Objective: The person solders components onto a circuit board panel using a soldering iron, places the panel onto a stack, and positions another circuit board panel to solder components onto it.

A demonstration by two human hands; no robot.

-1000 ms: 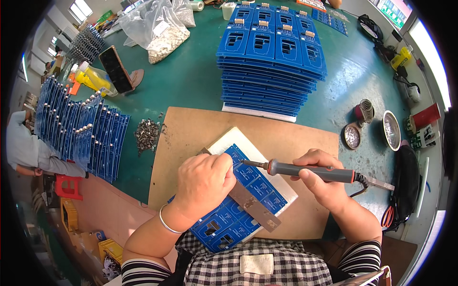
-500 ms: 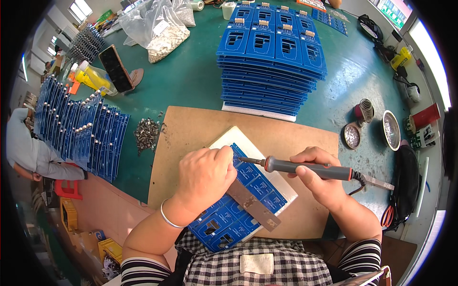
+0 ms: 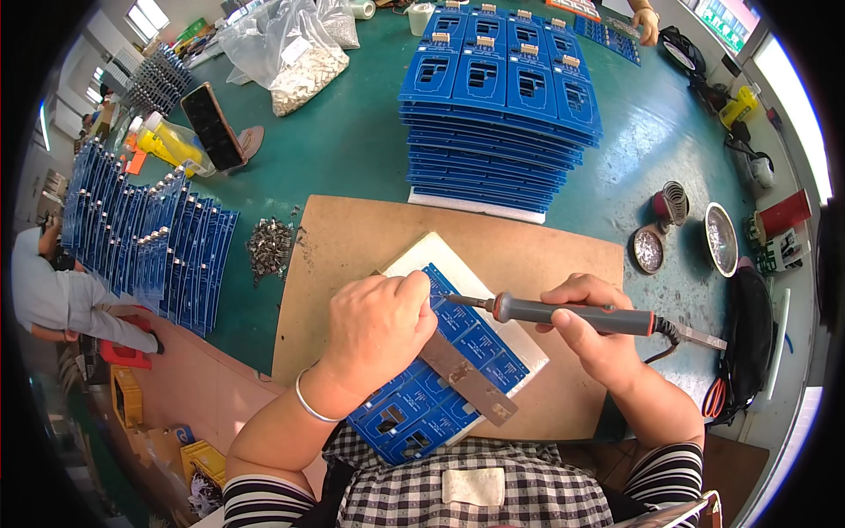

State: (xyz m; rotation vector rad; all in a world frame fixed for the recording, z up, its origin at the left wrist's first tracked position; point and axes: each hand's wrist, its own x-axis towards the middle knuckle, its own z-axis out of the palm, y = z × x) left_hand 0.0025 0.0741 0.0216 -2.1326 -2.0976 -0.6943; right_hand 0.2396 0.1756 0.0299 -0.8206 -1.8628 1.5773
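The grey soldering iron [image 3: 572, 314] is held in the grip of the right hand [image 3: 591, 339], with the thumb and fingers wrapped round its handle. Its thin tip is pointed left, at the top part of a blue circuit board [image 3: 475, 334], close to the left hand [image 3: 380, 321]. Whether the board is touched by the tip cannot be told. The left hand is laid over the board with its fingers curled, but its grip is hidden underneath, so whether it is closed on anything cannot be told. A flat metal strip [image 3: 471, 385] is set slantwise across the board. The board is turned at a slant too, on top of a white pad [image 3: 429, 253], and the pad is set on a big brown sheet [image 3: 352, 242] on the green bench [image 3: 343, 158]. Past the sheet, a tall stack of blue boards [image 3: 497, 132] is piled up. To the left, a heap of little metal parts [image 3: 270, 249] is seen, and to the right, a round dish [image 3: 649, 252].
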